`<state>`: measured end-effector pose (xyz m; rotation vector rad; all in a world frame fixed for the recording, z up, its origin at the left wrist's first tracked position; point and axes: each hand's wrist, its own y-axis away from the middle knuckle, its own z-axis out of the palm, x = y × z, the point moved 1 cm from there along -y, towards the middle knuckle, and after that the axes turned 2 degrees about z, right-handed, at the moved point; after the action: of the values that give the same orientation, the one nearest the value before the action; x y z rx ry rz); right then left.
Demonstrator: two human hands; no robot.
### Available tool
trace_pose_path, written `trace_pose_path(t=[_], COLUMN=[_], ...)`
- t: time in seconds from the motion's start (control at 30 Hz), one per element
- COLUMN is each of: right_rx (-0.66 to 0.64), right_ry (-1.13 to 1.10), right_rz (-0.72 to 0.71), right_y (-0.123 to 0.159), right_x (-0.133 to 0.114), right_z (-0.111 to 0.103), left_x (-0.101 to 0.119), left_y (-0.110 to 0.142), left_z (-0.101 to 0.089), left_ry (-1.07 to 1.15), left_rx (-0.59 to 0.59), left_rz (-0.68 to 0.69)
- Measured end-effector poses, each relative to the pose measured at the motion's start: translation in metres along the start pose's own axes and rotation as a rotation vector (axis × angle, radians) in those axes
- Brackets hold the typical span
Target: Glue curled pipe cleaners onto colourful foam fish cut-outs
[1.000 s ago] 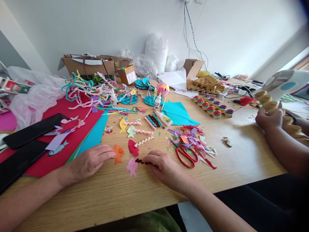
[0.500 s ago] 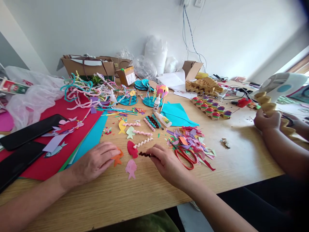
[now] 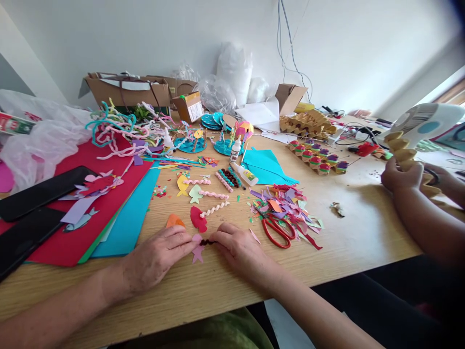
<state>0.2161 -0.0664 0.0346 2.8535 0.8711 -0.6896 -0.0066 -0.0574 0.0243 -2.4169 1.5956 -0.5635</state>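
My left hand has its fingers pressed together on a pink paper fish lying on the table. In my right hand is a dark brown twisted pipe cleaner, its tip touching the pink fish; the rest is hidden by my fingers. Just beyond lie a red paper fish, a pale green one and a yellow one, each with a pink twisted pipe cleaner at its side. An orange paper fish is partly covered by my left hand.
Red-handled scissors rest by paper scraps. Glue bottles and more twisted pipe cleaners stand or lie farther back. Coloured sheets and black phones are at left. Another person's hands hold egg-carton card at right.
My left hand has moved right, from the orange fish to the pink fish. My right hand has brought the brown pipe cleaner down and left against the pink fish.
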Motion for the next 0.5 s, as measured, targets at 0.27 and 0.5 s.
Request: trace_pose_path(t=[0.27,0.5], right_rx=[-0.044,-0.043], right_ry=[0.022,0.078], right_rz=[-0.037,-0.063], right_y=[-0.0016,-0.0019], right_x=[-0.0017,-0.0012], right_z=[-0.0009,0.0016], left_x=[0.0,0.0003], left_y=[-0.0039,-0.0049], left_z=[0.0086,0.0093], left_ry=[-0.013,-0.053], left_rx=[-0.007,0.004], left_rz=[0.02,0.037])
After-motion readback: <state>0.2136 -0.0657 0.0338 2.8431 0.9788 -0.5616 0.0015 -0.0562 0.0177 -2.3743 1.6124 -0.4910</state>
